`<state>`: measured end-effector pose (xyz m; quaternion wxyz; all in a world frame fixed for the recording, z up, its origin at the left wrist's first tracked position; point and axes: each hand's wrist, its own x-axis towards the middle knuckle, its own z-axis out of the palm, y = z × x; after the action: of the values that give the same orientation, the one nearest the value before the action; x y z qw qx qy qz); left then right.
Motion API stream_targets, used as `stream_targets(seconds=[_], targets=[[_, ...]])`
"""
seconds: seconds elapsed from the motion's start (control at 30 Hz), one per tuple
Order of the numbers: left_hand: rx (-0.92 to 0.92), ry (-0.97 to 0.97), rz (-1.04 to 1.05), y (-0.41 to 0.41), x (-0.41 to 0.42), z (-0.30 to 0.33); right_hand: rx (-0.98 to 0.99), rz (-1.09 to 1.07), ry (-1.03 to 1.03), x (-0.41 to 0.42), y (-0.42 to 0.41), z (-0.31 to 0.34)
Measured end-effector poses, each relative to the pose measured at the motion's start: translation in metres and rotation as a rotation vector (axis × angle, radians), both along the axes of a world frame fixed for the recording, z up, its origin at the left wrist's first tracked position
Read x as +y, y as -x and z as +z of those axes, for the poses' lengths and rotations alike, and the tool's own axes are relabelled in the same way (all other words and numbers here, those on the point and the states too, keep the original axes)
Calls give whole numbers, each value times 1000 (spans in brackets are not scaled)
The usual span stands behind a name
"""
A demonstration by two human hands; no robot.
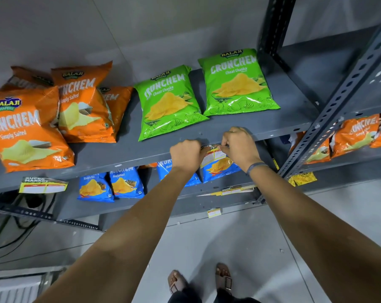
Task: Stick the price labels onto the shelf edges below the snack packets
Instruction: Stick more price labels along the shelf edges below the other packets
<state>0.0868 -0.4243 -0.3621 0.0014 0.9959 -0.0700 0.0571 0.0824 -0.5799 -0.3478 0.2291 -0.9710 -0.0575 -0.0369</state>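
Observation:
A yellow price label is pinched between both hands against the front edge of the grey shelf. My left hand grips its left end and my right hand its right end. The label sits just below two green snack packets lying flat on the shelf. Several orange packets lie to the left. Another yellow label is stuck on the shelf edge below them.
Blue snack packets stand on the lower shelf, with yellow labels on its edge and one lower label. A perforated upright rises at right, with orange packets beyond. My sandalled feet stand on grey floor.

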Motion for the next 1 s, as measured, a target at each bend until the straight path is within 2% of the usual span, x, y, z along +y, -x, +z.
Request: stream_targets(seconds=[0.17,0.33,0.43,0.57,0.7,0.83,0.9,1.0], targets=[[11,20,33,2,-9,6,-18,-26,-82,0,3,0],[29,76,50,10,14,11,-144,-114,-149,16,20,-4],[-10,156,108,24,64,16,-174,-91,-205,55,24,-2],[-78,188,254,51,168,24,-130,24,-347,145,30,-4],[-222,182,363,87,289,35,62,184,-529,262,44,-13],[-370,177,402,108,394,43,354,242,-589,370,62,-33],[-327,163,395,105,428,45,475,195,-618,411,64,-39],[-145,200,350,90,453,47,638,70,-831,448,58,-41]])
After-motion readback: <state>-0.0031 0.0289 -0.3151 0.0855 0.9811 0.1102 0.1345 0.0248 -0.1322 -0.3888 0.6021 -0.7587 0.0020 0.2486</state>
